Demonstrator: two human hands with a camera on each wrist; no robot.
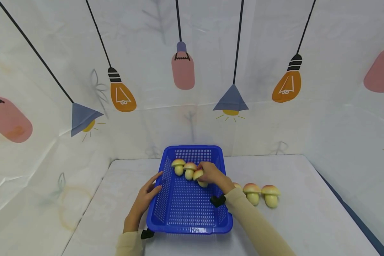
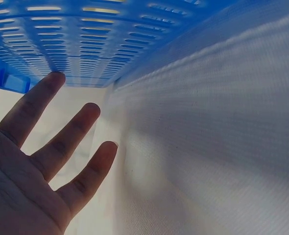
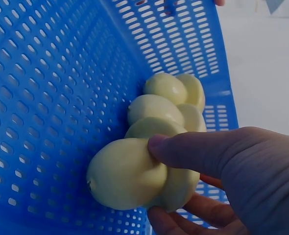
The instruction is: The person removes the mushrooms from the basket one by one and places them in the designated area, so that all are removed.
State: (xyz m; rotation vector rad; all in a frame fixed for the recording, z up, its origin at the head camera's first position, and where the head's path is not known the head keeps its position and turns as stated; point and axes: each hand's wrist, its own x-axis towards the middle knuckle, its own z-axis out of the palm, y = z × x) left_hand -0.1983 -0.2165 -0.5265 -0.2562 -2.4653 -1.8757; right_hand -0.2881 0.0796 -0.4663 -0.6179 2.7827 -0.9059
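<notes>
A blue perforated basket [image 1: 192,209] stands on the white table. Inside it, near the far end, two toy mushrooms [image 1: 179,167] [image 1: 189,171] lie side by side. My right hand [image 1: 212,176] reaches in and pinches another mushroom [image 1: 203,184] beside them; in the right wrist view the thumb of that hand [image 3: 252,171] rests on the pale stem [image 3: 127,174], with fingers beneath. My left hand [image 1: 144,199] touches the basket's left rim, its fingers spread and fairly straight, as the left wrist view of the hand [image 2: 41,161] also shows.
Right of the basket, on the table [image 1: 307,213], lie a mushroom [image 1: 252,193], another mushroom [image 1: 271,196] and a third [image 1: 238,186] partly hidden by my right arm. A white sheet printed with lamps [image 1: 182,121] hangs behind the table.
</notes>
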